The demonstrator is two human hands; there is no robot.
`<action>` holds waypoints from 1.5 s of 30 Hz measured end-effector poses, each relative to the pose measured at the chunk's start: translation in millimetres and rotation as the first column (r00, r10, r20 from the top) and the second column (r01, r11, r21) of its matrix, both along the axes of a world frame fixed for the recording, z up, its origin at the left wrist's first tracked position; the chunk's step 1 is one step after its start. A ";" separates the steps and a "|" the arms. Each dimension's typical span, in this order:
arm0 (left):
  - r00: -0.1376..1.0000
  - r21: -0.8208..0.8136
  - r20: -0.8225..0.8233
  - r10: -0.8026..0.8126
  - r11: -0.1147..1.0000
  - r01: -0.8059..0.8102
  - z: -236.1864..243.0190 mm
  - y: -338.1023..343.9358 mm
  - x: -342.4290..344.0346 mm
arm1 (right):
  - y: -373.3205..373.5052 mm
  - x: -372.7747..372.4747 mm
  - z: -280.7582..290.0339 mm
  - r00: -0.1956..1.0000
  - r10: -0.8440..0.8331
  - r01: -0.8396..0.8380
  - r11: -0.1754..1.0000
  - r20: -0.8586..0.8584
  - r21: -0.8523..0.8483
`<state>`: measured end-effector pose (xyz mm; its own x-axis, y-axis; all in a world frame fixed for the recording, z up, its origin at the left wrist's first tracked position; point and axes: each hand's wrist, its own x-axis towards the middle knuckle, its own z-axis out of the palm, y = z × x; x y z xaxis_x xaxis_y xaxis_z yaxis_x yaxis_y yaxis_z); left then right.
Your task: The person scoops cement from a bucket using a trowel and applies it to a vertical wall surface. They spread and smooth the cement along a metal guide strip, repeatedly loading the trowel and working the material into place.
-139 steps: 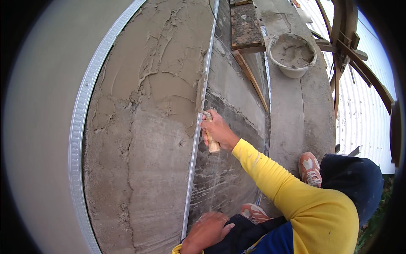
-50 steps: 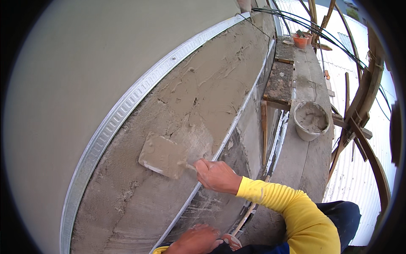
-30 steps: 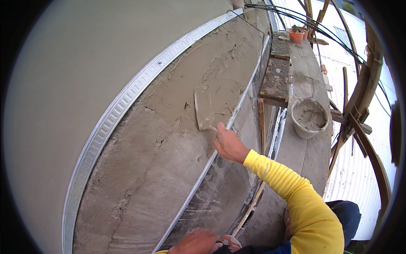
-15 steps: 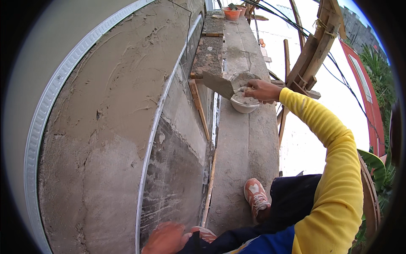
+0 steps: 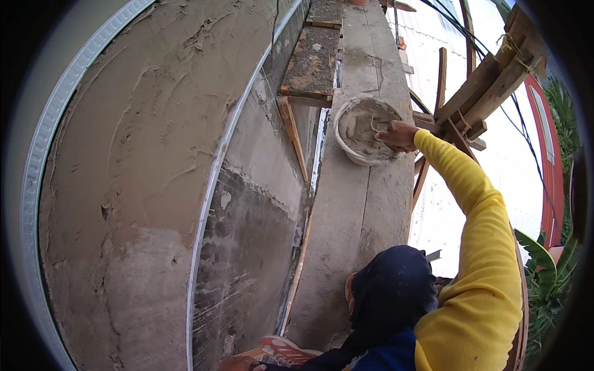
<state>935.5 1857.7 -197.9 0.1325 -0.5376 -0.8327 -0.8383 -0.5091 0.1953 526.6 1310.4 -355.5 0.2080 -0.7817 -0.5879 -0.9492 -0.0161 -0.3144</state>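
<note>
A white bucket (image 5: 348,150) of wet grey mortar (image 5: 359,127) stands on the planks. Over its right side, my right hand (image 5: 397,136) is closed around the handle of a trowel (image 5: 375,125). Only the trowel's neck shows well, and its blade is down in the mortar. At the bottom edge, beside my shoe, my left hand (image 5: 238,363) is mostly cut off and its fingers are hidden. To the left rises a wall with fresh mortar (image 5: 142,117) on its upper part, bordered by metal strips (image 5: 210,185).
Wooden scaffold planks (image 5: 337,216) run away from me. Rough boards (image 5: 309,62) stick out beyond the bucket, with a slanting wooden brace (image 5: 293,137) under them. At the right stand tied scaffold timbers (image 5: 489,93), with cables (image 5: 455,25) passing behind. My bent knee (image 5: 393,290) is close.
My right hand has lowered the trowel, whose blade was raised above the bucket's left side, into the mortar. My view has moved closer to the bucket. My left hand has dropped toward the bottom edge.
</note>
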 end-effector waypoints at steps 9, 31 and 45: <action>0.989 -0.406 0.070 -0.133 0.901 0.150 -35.6 -19.5 27.1 | 51.5 -72.8 -8.5 0.880 -0.307 0.322 0.946 0.362 0.018; 0.614 -0.469 0.113 0.781 -0.503 0.726 148.6 187.9 183.5 | 277.3 256.6 140.5 0.249 0.086 0.212 0.967 0.965 -0.141; 0.898 -0.187 0.064 0.436 -0.878 0.440 139.3 228.9 193.8 | 483.2 422.0 36.4 0.376 0.551 0.372 0.647 0.745 -0.666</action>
